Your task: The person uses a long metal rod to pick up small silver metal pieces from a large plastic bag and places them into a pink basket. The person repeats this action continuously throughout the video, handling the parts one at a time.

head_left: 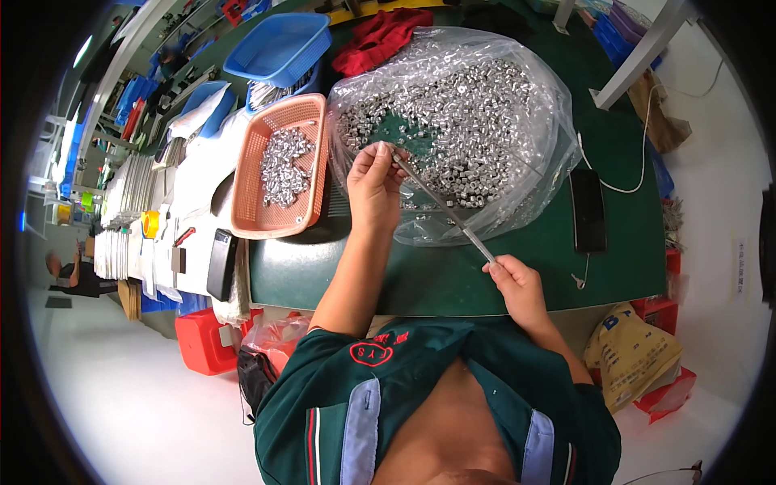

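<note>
Between my hands runs a thin, straight metal rod, slanting over the near part of a clear plastic bag. My right hand grips its near end between thumb and fingers. At the far end my left hand is closed in a pinch, with a small metal piece at the fingertips, touching the rod's tip; the fingers partly hide it. Many short, shiny metal sleeves lie on the spread bag beyond my hands. Left of my left hand stands a salmon-coloured basket holding more small metal parts.
Blue baskets and a red cloth lie at the back of the green table. A phone with a white cable is at the right, near a metal post. Paper stacks and a black case are at the left.
</note>
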